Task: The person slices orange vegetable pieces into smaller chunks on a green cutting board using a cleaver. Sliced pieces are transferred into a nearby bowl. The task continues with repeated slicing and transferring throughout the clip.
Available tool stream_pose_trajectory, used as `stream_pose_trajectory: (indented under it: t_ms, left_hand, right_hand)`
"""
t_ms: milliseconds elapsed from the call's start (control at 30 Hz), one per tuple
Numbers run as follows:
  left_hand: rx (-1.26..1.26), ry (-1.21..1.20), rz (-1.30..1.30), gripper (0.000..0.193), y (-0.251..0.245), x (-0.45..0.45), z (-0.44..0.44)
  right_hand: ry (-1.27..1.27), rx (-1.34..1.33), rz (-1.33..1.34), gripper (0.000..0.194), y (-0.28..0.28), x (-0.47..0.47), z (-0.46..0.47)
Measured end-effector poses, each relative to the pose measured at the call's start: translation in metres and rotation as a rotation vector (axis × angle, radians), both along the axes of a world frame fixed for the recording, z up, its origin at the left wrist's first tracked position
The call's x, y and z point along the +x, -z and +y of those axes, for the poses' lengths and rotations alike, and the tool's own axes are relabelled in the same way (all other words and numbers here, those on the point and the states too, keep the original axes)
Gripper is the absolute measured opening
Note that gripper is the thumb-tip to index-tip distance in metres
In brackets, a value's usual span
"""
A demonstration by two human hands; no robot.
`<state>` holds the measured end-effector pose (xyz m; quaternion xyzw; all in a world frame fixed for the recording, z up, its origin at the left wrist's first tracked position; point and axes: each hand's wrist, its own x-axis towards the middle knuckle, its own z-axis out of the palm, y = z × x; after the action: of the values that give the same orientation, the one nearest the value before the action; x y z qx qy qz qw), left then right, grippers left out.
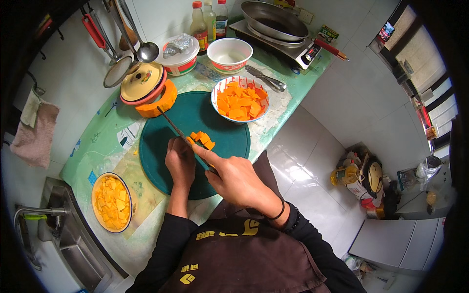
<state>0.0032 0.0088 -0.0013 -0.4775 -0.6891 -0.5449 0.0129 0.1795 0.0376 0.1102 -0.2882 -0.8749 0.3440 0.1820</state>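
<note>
My right hand grips the handle of a kitchen knife, its index finger along the blade, over a round green cutting board. Beside the blade my left hand is curled on the board; whatever lies under its fingers is hidden. Small orange pumpkin chunks lie just right of the blade. A curved piece of pumpkin rests at the board's upper left edge. Flat orange slices fill a patterned bowl at the upper right. An enamel bowl at the lower left holds yellow-orange pieces.
Behind the board stand a lidded enamel pot, a lidded tub, a white tub and bottles. Small knives lie beyond the patterned bowl. A pan rests on a cooker. A sink is left.
</note>
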Motion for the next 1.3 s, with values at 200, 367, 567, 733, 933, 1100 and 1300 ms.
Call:
stream_pose_trajectory:
  t_ms: [200, 367, 567, 733, 933, 1100, 1300]
  left_hand:
    - [0.006, 0.002, 0.003, 0.004, -0.001, 0.000, 0.000]
    - [-0.001, -0.006, -0.006, 0.005, 0.001, 0.000, 0.000]
    - [0.008, -0.003, -0.019, 0.006, 0.001, 0.001, 0.001]
    - [0.010, 0.000, -0.012, 0.005, 0.000, 0.001, 0.001]
    - [0.005, 0.013, -0.072, 0.006, 0.000, 0.002, 0.001]
    - [0.016, 0.026, -0.134, 0.007, -0.002, 0.003, -0.001]
    - [0.013, 0.036, -0.129, 0.007, 0.000, 0.003, 0.000]
  right_hand:
    - [0.002, -0.012, -0.020, 0.069, 0.002, -0.005, 0.003]
    - [0.003, -0.008, 0.001, 0.068, 0.006, -0.006, 0.007]
    - [0.011, -0.001, -0.003, 0.068, 0.006, -0.011, 0.007]
    - [0.010, 0.007, -0.016, 0.064, 0.006, -0.013, 0.007]
    - [0.022, 0.032, 0.012, 0.069, 0.015, -0.019, 0.010]
    - [0.034, 0.049, 0.025, 0.068, 0.026, -0.032, 0.010]
    - [0.038, 0.078, 0.043, 0.069, 0.032, -0.035, 0.016]
